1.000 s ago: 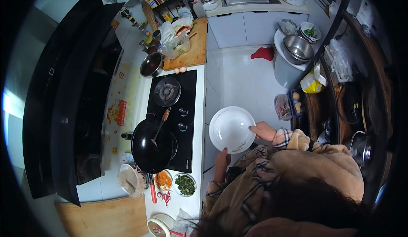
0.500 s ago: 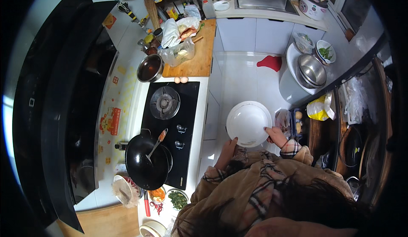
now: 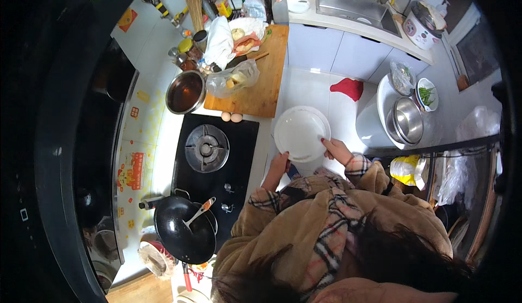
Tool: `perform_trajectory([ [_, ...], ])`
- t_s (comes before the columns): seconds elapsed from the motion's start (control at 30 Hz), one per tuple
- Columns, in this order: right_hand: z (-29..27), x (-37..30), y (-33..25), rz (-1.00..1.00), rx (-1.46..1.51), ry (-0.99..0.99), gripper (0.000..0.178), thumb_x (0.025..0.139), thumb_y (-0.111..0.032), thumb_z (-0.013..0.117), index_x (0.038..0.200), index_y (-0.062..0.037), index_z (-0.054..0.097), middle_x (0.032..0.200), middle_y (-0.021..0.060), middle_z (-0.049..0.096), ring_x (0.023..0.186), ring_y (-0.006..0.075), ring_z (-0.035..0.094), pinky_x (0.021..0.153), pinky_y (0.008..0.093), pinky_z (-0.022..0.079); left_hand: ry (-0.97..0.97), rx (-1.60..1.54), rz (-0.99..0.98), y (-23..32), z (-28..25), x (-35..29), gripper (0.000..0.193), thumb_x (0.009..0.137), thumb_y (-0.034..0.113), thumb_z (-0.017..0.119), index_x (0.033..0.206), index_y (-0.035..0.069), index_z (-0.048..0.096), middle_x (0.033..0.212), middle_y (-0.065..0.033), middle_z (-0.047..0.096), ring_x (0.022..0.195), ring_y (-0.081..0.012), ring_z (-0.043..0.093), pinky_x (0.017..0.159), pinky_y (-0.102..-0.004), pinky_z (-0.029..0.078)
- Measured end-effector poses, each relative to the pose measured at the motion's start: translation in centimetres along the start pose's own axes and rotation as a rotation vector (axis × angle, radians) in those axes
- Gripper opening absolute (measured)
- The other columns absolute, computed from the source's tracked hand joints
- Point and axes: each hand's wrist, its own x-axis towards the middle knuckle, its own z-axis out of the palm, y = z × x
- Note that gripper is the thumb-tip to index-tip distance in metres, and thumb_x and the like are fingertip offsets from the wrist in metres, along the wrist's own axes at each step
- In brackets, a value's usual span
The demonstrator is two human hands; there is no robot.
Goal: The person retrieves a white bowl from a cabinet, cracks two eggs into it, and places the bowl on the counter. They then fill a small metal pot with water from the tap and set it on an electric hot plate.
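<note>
A white round plate [image 3: 302, 132] with a thin rim line is held out in front of my body, above the floor. My left hand [image 3: 279, 164] grips its near left edge, and my right hand [image 3: 338, 151] pinches the near right edge with the thumb over the rim. The plate's upper face is bare. To the left, a black wok [image 3: 176, 232] stands on the black gas stove [image 3: 217, 178], with a spatula [image 3: 201, 211] resting in it. Two eggs [image 3: 231, 117] lie between the stove and the wooden cutting board [image 3: 266, 94].
A steel pot [image 3: 186, 92] of dark liquid stands beside the board. Bagged food [image 3: 235, 79] lies on the board. The sink [image 3: 356, 10] is at the back. On the right, a white round-topped stand [image 3: 375, 118] bears steel bowls [image 3: 408, 121] and green peppers [image 3: 427, 94].
Both hands have carried the plate forward and slightly left, toward the counter. My body and view have shifted, and the egg carton at right has gone out of sight.
</note>
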Motion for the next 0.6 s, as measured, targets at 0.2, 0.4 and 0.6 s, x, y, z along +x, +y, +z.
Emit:
perform_trajectory([
  [0.2,-0.9,6.1,-2.4,-0.035,-0.007,-0.196,0.036,0.102,-0.037,0.052,0.103,-0.0027,0.062,0.073,0.0055,0.064,0.060,0.0112,0.055,0.055,0.0261,0.045,0.174,-0.147,-0.071,0.6,-2.4,5.5,0.038,0.099,0.035,0.049,0.071,0.008,0.052,0.055,-0.0026,0.047,0.044,-0.0155,0.044,0.044,-0.0320,0.034],
  [0.4,-3.4,13.5,-6.8,-0.088,-0.191,-0.281,0.030,0.101,-0.027,0.051,0.105,-0.0007,0.063,0.078,0.0044,0.066,0.065,0.0115,0.060,0.057,0.0264,0.048,0.418,-0.301,-0.135,-1.2,-5.0,11.0,0.032,0.098,0.032,0.052,0.076,0.009,0.050,0.058,-0.0025,0.048,0.046,-0.0146,0.042,0.045,-0.0330,0.033],
  [0.6,-6.9,20.3,-11.3,-0.108,-0.185,-0.405,0.024,0.102,-0.023,0.049,0.105,-0.0044,0.064,0.076,0.0017,0.062,0.065,0.0083,0.055,0.059,0.0231,0.046,0.524,-0.401,-0.165,-0.6,-5.6,14.8,0.035,0.100,0.031,0.047,0.074,0.010,0.054,0.059,-0.0014,0.051,0.046,-0.0133,0.044,0.045,-0.0303,0.034],
])
